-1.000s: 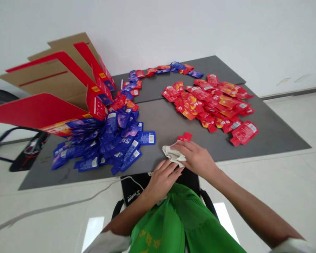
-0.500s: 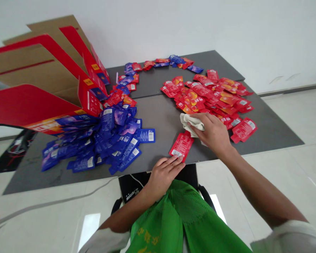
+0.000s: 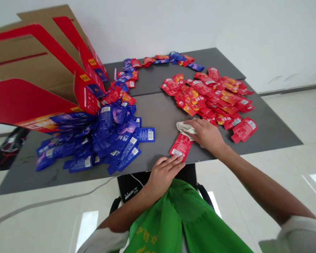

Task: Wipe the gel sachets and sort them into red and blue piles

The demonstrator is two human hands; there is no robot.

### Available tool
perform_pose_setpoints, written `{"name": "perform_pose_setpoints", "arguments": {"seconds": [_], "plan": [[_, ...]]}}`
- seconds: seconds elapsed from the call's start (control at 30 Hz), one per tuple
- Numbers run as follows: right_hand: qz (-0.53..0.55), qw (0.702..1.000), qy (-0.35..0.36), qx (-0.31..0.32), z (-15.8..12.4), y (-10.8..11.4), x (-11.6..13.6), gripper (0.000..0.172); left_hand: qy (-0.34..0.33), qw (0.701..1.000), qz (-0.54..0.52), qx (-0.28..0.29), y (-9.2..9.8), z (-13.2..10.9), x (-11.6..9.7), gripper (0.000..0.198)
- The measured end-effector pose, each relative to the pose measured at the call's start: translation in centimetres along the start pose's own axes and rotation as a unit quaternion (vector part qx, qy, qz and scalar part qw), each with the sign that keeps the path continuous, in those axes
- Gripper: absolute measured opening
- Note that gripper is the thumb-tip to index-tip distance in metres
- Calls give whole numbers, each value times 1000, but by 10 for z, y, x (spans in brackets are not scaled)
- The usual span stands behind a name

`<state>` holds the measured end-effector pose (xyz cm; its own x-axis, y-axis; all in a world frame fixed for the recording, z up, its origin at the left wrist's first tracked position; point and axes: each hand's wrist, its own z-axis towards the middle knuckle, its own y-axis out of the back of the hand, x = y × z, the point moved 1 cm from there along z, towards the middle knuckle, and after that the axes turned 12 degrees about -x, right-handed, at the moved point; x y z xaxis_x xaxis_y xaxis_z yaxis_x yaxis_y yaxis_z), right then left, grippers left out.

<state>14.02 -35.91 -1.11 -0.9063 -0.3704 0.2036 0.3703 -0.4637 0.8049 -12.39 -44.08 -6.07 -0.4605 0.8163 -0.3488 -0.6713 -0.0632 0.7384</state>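
One red pouch (image 3: 181,145) lies flat near the front edge of the dark grey table (image 3: 158,114), its printed side and barcode facing up. My left hand (image 3: 164,173) rests with stretched fingers on the pouch's near end. My right hand (image 3: 206,135) grips a crumpled off-white cloth (image 3: 185,127), which covers the pouch's far end. Just beyond that hand spreads a heap of red and orange pouches (image 3: 202,93). To the left is a pile of blue pouches (image 3: 116,137).
Open red cardboard boxes (image 3: 86,93) stand at the left, against the blue pile. Mixed red and blue pouches (image 3: 162,59) form a curved row along the back. A grey cable (image 3: 55,199) runs below the table, and a white wall (image 3: 152,28) stands behind it.
My right hand has moved the cloth slightly left and nearer, over the pouch's far end. My left hand stays on the pouch. The view has shifted a little.
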Motion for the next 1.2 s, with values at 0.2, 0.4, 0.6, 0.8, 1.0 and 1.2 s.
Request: {"name": "perform_pose_setpoints", "arguments": {"seconds": [0.2, 0.4, 0.6, 0.8, 1.0, 1.2], "plan": [[57, 991, -41, -113, -10, 29, 41, 39, 5, 1000, -10, -7, -2, -1, 0, 32], [123, 988, 96, 7, -48, 10, 67, 38, 14, 1000, -14, -10, -2, 0, -1, 24], [16, 999, 29, -19, -15, -5, 8, 38, 18, 999, -30, -15, 0, 2, -3, 31], [-5, 991, -42, -129, -1, 25, 10, 38, 27, 999, -34, -22, -3, 0, -2, 31], [112, 991, 73, -22, -44, 24, 69, 41, 32, 999, -16, -14, -2, 2, -3, 24], [72, 996, 44, -16, -40, -5, 40, 40, 26, 999, -16, -14, -1, 1, -4, 30]]}}
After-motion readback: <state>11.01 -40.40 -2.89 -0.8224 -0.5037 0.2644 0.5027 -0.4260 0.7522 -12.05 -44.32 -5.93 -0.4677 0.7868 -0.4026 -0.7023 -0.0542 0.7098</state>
